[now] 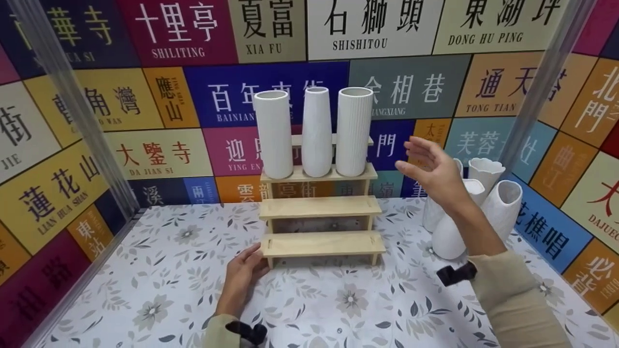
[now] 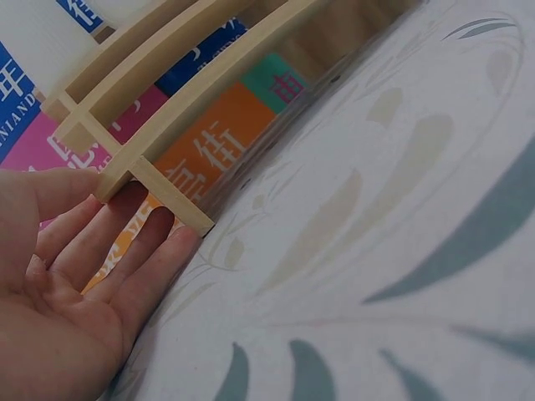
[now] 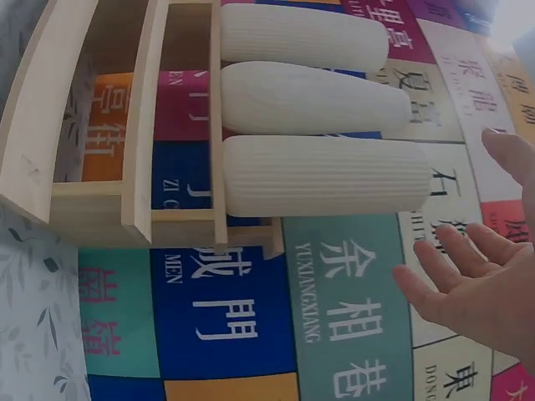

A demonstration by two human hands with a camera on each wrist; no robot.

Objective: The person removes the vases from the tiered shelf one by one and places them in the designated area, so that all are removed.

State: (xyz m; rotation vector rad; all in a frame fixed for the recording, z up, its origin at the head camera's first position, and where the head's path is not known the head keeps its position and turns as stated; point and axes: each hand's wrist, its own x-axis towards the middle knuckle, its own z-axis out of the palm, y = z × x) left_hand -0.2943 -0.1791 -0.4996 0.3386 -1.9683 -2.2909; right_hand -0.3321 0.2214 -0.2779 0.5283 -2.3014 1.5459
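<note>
A stepped wooden stand holds three white vases in a row on an upper step. On the left is a ribbed cylinder vase, in the middle a slimmer tapered vase, and on the right another ribbed vase. My left hand grips the left end of the lowest step; in the left wrist view its thumb lies at the plank end and its fingers reach beneath. In mid-air to the right of the vases, my right hand holds nothing, its fingers apart and slightly bent.
Several more white vases stand grouped at the right, partly behind my right forearm, among them a scallop-rimmed vase and a slant-mouthed vase. A floral cloth covers the table. Behind it rises a wall of coloured sign panels.
</note>
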